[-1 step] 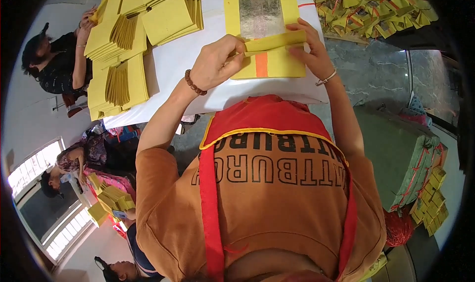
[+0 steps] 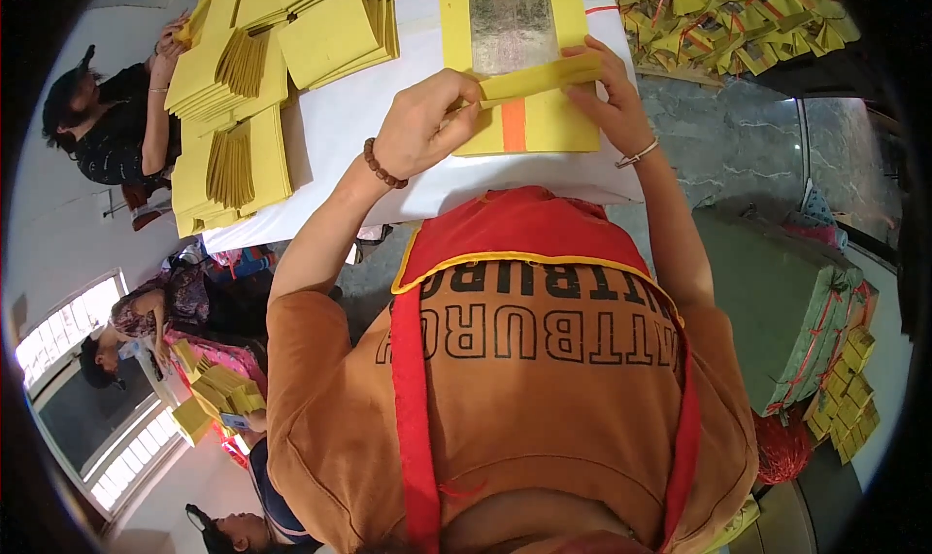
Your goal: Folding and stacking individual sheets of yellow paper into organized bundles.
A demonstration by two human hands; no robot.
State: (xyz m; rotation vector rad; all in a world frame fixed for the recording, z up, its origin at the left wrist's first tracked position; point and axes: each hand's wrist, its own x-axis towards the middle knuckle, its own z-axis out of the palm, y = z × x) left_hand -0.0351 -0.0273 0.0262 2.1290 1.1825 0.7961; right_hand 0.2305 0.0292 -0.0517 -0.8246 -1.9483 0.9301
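Observation:
In front of me a pile of yellow paper sheets [image 2: 573, 134] lies on the white-covered table [image 2: 354, 102]. The top sheet carries a silver rectangle [image 2: 513, 32], and an orange strip [image 2: 514, 127] shows below. Its near edge is turned up into a narrow folded band [image 2: 541, 78]. My left hand [image 2: 432, 119] pinches the left end of this band between thumb and curled fingers. At the right end, my right hand [image 2: 618, 102] grips the band, with its fingers behind and its thumb on the near side.
Stacks of folded yellow paper [image 2: 335, 37] stand on the table to the left. Beyond the right edge is a heap of folded yellow papers [image 2: 738, 20]. A green covered block [image 2: 767, 297] stands at the right. A co-worker [image 2: 116, 117] handles yellow paper at far left; others sit at lower left.
The band's right end has tilted up slightly, and my right fingers have shifted a little with it. My left hand stays in place.

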